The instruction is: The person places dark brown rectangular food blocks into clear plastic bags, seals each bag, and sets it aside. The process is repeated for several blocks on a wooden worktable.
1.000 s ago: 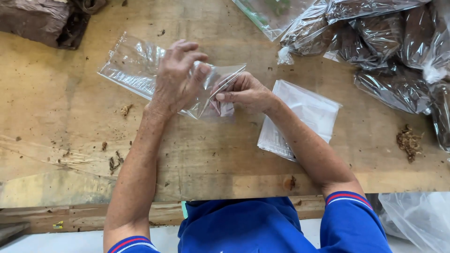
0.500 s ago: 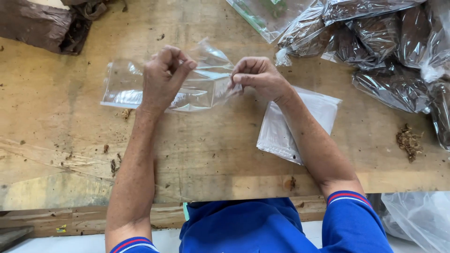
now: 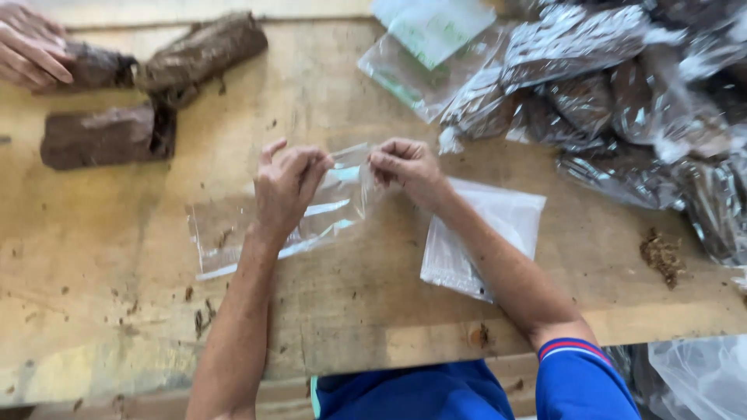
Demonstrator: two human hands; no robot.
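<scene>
Head view: one clear plastic bag (image 3: 327,206), empty and crinkled, over the bench (image 3: 117,311); left hand (image 3: 286,187) and right hand (image 3: 406,167) both pinch its edge. Three brown blocks (image 3: 109,136) far left.

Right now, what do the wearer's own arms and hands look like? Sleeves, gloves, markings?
Both hands, left hand and right hand, are bare: no gloves, and no rings or watch that I can make out. Forearms are uncovered. The blue short sleeve on the right arm has a red and white striped cuff. The left sleeve is out of frame.
</scene>
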